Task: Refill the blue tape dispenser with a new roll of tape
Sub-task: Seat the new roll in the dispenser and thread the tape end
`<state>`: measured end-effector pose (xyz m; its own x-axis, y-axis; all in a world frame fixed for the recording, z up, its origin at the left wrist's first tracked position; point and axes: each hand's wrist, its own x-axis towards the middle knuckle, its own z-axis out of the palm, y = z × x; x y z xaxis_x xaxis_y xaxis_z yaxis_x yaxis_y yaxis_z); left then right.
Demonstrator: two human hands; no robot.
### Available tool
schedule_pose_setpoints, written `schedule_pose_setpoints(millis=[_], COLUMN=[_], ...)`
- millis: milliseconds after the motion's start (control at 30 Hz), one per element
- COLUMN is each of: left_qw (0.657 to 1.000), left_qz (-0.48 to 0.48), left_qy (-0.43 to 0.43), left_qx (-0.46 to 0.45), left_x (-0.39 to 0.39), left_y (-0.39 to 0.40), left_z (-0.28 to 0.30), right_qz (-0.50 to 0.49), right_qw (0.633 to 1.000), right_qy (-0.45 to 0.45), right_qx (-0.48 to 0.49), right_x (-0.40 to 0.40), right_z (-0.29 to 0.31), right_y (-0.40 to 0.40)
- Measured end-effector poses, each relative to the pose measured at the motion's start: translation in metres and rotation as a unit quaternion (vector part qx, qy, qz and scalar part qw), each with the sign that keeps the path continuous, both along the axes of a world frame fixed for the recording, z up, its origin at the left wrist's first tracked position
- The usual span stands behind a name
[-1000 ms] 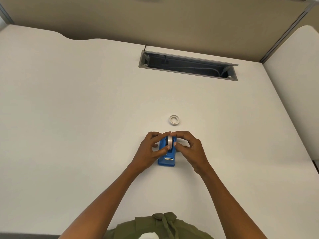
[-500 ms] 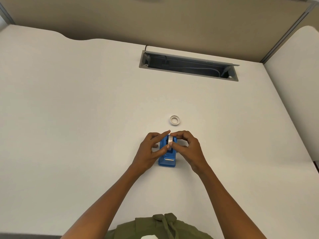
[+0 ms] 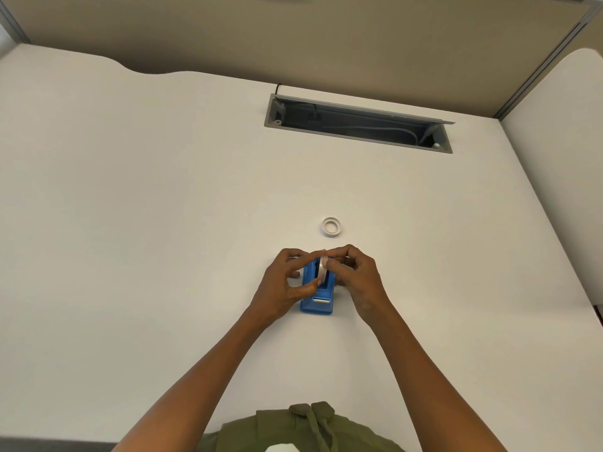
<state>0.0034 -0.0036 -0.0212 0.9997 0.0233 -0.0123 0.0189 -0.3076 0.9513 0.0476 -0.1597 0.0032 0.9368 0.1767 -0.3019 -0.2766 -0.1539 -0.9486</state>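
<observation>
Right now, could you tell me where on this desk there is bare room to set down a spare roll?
The desk shows bare surface left of the left hand, right of the right hand, and between the empty core and the cable tray. It is crowded at the blue dispenser, where both hands pinch the tape roll.

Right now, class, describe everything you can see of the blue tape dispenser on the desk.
The blue tape dispenser looks like glossy plastic, a small block standing upright on the white desk. Its near end carries a pale metallic cutter strip. A whitish tape roll sits on edge in its dark centre slot. The left hand and right hand flank it, fingers pinching the roll; whether it is fully seated cannot be told.
</observation>
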Motion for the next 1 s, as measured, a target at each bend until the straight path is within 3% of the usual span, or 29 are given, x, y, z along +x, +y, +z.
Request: schedule_pose_setpoints(millis=[367,567,1000], left_qw=[1.000,1.000,1.000], left_qz=[-0.011,-0.007,-0.005], left_qy=[0.001,-0.002,0.012], left_qx=[0.009,0.011,0.003], left_x=[0.001,0.001,0.002], left_y=[0.000,0.000,-0.001], left_z=[-0.005,-0.009,-0.003], right_qz=[0.019,0.075,0.015], right_qw=[0.997,0.990,0.997], right_qy=[-0.070,-0.101,-0.055], right_qx=[-0.007,-0.068,-0.053], right_x=[-0.010,-0.011,-0.001], right_z=[0.005,0.003,0.002], right_y=[-0.006,-0.010,-0.002])
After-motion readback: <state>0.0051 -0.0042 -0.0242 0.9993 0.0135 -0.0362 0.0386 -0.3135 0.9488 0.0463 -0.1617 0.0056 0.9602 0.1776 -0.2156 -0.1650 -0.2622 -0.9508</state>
